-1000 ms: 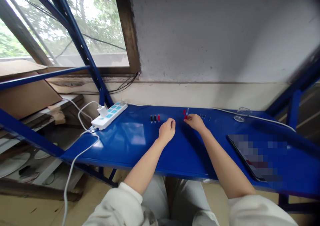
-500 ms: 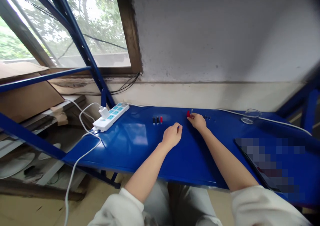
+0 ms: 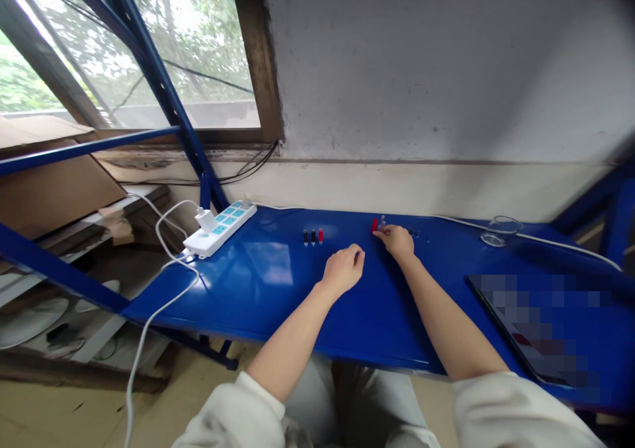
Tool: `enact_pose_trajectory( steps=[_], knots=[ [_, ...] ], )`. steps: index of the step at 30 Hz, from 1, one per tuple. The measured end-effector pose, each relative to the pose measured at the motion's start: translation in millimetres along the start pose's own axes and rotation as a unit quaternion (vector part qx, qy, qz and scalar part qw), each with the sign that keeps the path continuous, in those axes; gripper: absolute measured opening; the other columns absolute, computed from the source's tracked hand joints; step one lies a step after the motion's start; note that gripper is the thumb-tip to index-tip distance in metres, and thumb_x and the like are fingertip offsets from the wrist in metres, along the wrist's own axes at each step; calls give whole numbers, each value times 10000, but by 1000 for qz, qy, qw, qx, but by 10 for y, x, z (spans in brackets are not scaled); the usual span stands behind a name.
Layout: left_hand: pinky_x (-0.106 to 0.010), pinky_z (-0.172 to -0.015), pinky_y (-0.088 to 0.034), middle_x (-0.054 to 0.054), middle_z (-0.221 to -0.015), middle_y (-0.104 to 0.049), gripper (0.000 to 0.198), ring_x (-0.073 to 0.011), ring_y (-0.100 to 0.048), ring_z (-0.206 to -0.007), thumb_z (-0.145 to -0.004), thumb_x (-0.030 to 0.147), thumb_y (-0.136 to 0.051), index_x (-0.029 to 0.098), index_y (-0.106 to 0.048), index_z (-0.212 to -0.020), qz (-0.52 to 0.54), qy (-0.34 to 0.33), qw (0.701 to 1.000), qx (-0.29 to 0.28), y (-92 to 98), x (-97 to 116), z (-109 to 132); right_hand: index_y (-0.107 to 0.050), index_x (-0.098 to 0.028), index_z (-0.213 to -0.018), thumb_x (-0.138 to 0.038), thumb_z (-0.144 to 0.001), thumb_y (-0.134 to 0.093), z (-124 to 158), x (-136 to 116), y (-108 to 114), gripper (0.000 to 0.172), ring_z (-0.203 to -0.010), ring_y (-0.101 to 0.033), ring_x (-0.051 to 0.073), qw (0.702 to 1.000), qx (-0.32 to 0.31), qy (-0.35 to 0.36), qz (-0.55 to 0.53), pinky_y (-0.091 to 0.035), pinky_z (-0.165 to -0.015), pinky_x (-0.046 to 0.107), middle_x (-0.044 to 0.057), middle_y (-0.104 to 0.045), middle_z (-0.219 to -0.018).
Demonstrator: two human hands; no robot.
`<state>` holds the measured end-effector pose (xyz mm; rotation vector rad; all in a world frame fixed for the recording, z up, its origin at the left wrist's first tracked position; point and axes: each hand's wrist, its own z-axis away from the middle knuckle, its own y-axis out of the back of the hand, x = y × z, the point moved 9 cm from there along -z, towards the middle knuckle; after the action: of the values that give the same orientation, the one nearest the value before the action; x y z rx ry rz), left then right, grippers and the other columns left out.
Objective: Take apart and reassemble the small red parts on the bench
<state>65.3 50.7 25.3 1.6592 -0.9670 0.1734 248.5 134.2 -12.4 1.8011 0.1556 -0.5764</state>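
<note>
We could not read the screen of the tablet [image 3: 536, 325] on the counter [image 3: 387, 322], blurred into coarse blocks. The small dark pieces [image 3: 414, 233] beyond the right hand [image 3: 397, 241] were too tiny to tell apart, its fingers [image 3: 381, 232] partly hid the red piece [image 3: 374, 224], and the picture's bottom edge cut off the white sleeves [image 3: 228, 415].

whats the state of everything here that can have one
right hand, fingertips at small red piece, grasp unclear
left hand, curled over blue bench, nothing clearly held
power strip, white charger plugged in
tablet, lying flat, screen pixelated
black and red pegs, upright in a row
</note>
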Motion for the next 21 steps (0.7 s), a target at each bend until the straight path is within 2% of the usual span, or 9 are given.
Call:
enact_pose_trajectory(
  steps=[6,10,12,15,18,21],
  knots=[
    [-256,-562,-406,-53,-720,-627,254,-174,-582,-618,-859,310,-345,203,-574,-885,-15,0,1000,0,1,-5,5,-684,-238,-842,-518,-740,-520,15,38,21,340,-752,-612,209,999,9,-15,31,-402,-576,274,68,-676,-790],
    [-266,-575,-416,-61,-723,-630,296,-188,-592,-626,-861,321,-339,221,-557,-1034,-42,22,999,9,18,-79,-4,-682,-222,-896,-507,-750,-516,20,40,21,361,-779,-614,224,999,18,-15,42,-410,-592,285,92,-675,-817],
    [-277,-601,-426,-66,-720,-630,361,-195,-599,-637,-854,316,-356,227,-480,-1181,-63,55,996,31,83,-168,-17,-681,-222,-901,-503,-753,-512,21,42,18,360,-779,-616,227,999,17,-15,46,-415,-596,289,95,-674,-808],
    [-293,-629,-436,-73,-709,-623,530,-199,-601,-627,-836,300,-393,205,-277,-1344,-95,118,986,64,215,-340,-27,-674,-216,-916,-487,-765,-501,38,17,23,355,-779,-620,226,998,-2,-19,64,-421,-607,294,102,-671,-809],
    [-306,-645,-441,-78,-692,-618,652,-204,-600,-619,-816,287,-427,182,-135,-1390,-110,163,978,73,298,-480,-33,-657,-173,-933,-435,-774,-510,96,-71,103,340,-814,-618,243,992,-27,-21,117,-426,-670,335,131,-660,-860],
    [-329,-641,-440,-97,-718,-629,687,-221,-603,-623,-810,294,-429,187,-88,-1397,-119,192,971,74,339,-575,-27,-651,-128,-888,-386,-760,-545,221,-200,265,307,-843,-613,273,984,-46,-30,168,-413,-739,391,167,-649,-877]
  ],
)
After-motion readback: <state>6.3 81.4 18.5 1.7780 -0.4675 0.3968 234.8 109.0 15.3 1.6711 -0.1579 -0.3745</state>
